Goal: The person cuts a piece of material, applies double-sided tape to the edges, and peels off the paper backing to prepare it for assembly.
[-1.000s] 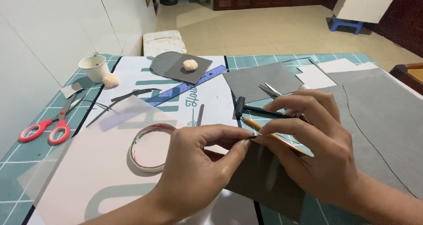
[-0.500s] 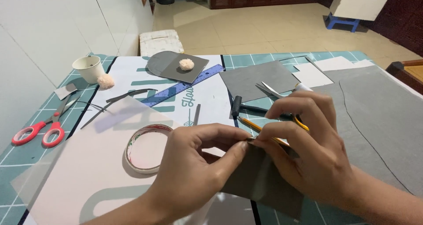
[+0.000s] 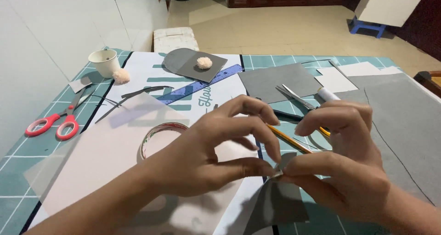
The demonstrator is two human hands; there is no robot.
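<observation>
Left hand (image 3: 216,157) and right hand (image 3: 349,170) meet fingertip to fingertip over the near edge of the worktop (image 3: 18,180), both pinching the top corner of a grey felt piece (image 3: 275,203). Felt hangs down below the fingers. Yellow pencil (image 3: 287,139) just behind them. Tape roll (image 3: 158,136) beside left hand. Red scissors (image 3: 53,124) near left edge.

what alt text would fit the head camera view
Two bare hands, left hand and right hand, pinch the top edge of a grey sheet between fingers over a green cutting mat. A tape roll, red scissors and a blue ruler lie behind.
</observation>
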